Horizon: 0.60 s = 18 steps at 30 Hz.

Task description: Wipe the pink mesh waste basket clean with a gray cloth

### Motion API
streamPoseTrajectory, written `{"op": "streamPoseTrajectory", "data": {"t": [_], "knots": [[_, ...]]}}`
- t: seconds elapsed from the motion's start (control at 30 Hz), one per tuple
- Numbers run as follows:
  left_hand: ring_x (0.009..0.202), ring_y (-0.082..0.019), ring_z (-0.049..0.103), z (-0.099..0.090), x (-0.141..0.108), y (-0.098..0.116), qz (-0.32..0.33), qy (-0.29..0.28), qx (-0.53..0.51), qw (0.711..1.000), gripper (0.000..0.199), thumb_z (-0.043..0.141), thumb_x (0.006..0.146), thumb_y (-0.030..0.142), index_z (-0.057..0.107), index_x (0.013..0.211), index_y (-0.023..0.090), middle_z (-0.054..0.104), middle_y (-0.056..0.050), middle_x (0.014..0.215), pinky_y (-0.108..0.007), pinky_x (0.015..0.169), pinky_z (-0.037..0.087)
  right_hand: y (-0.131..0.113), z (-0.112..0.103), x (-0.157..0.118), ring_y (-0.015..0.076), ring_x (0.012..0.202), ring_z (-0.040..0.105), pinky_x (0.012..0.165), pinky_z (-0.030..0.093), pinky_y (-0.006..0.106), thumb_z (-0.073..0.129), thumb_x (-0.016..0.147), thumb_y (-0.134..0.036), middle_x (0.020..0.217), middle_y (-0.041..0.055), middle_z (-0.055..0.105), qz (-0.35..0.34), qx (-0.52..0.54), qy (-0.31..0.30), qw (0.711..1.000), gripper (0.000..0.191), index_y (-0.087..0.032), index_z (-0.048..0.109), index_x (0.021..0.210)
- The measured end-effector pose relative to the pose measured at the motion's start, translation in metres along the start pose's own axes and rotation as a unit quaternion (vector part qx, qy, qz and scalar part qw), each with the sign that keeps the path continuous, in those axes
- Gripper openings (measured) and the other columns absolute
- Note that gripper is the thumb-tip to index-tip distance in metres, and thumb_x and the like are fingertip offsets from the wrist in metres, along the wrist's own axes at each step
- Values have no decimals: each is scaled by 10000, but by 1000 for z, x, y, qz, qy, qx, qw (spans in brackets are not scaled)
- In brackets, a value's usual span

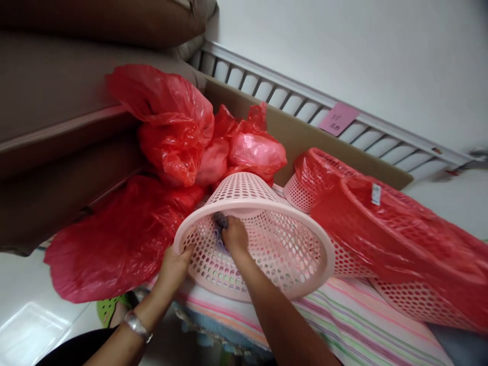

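Both forearms are bare, with no sleeves in view. The left hand (173, 269) has a silver metal bracelet (138, 325) at its wrist. The right hand (234, 236) wears nothing.

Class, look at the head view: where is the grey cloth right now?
Centre of the head view: the grey cloth is inside the pink basket, pressed by the right hand.

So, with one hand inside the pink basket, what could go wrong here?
The pink basket lies on its side; only the left hand on its rim steadies it, so it may roll. The right hand presses a cloth against the perforated wall, where fabric or fingertips might snag.
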State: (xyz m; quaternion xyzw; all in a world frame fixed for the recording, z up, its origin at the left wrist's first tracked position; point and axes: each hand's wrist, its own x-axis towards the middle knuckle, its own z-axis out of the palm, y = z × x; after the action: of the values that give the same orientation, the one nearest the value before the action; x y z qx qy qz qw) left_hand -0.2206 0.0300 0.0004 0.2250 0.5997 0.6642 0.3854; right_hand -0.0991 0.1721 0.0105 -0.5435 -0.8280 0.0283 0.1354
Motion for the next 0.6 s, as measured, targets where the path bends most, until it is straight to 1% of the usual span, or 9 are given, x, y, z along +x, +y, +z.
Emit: {"op": "streamPoseTrajectory", "data": {"t": [0.07,0.13,0.17,0.23,0.27,0.3,0.37,0.53,0.6], "knots": [[1027,-292,651,1,0,-4,0,7,-4,1000,394,646,686,349,688,1009,127,736,-106,1012,-407,933,477,-9,-8,-40,239,990,544,865,413,321,527,728,-145,1042,100,617,-22,22,-9,999,350,-176,604,1068],[995,-287,661,1,-1,-6,1,9,-12,1000,376,647,686,348,690,986,126,742,-95,967,-398,918,483,-15,-15,-85,240,1059,512,929,387,327,537,701,-133,1096,88,601,-55,61,-22,996,388,-189,593,1081],[962,-286,670,1,-1,-7,-4,9,-18,1000,368,643,690,352,690,973,122,745,-90,932,-398,899,492,-17,-19,-104,241,1064,506,930,387,329,545,687,-133,1093,76,600,-70,79,-39,994,387,-205,598,1063],[891,-284,684,2,-3,-8,-25,2,-29,999,356,638,695,360,690,944,110,748,-85,861,-402,856,510,-17,-24,-132,245,1046,507,908,400,336,556,656,-128,1066,58,603,-79,103,-66,989,386,-227,605,1026],[872,-284,687,2,-4,-8,-33,-1,-34,999,356,640,693,361,690,937,107,748,-84,843,-403,844,515,-16,-25,-137,244,1037,511,899,405,335,553,648,-122,1054,53,605,-76,113,-73,988,389,-231,605,1017],[866,-284,688,3,-5,-8,-36,-2,-35,999,359,646,688,360,692,938,106,749,-84,842,-403,840,516,-15,-24,-135,241,1035,513,900,404,332,545,647,-115,1050,52,606,-66,121,-72,988,398,-228,602,1024],[895,-282,685,4,-6,-7,-25,-4,-35,999,368,661,677,351,695,955,112,752,-87,870,-399,862,509,-12,-20,-116,234,1042,516,915,396,325,525,665,-108,1057,62,605,-38,124,-52,990,416,-210,588,1063],[1022,-269,652,7,-7,-6,-3,-9,-64,998,382,647,703,318,683,1034,131,734,-102,1035,-396,963,461,-10,1,-33,252,968,540,854,409,345,505,734,-137,1002,94,606,16,54,1,998,374,-188,579,1097],[1064,-268,634,8,-8,-6,-6,-8,-65,998,375,641,711,310,679,1042,137,712,-104,1108,-399,983,447,-7,8,-7,266,978,541,852,404,357,509,745,-140,1008,114,610,29,51,16,998,368,-176,582,1104]]}}
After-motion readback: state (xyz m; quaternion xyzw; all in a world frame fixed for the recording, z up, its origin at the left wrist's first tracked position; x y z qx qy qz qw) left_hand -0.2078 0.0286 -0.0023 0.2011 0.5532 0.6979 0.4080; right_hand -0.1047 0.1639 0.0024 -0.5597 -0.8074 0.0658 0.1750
